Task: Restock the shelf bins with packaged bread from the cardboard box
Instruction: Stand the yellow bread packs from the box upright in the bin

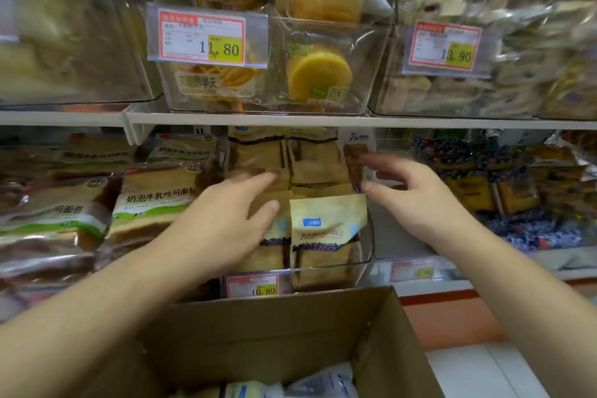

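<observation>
Your cardboard box (281, 329) sits nearest you, below lower-shelf bin (363, 255). Bread packs (326, 229) stand inside bin. Your left hand (223, 223) over bin's left packs, right hand (416, 194) at bin's right side. Toast bags (151, 200) left of bin. Upper-shelf bins (323, 103) above.

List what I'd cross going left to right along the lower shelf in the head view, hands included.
Green-banded toast loaves → left hand lying on the bin's packs → yellow bread pack at the front of the clear bin → right hand, open beside the bin → blue-patterned packs.
</observation>
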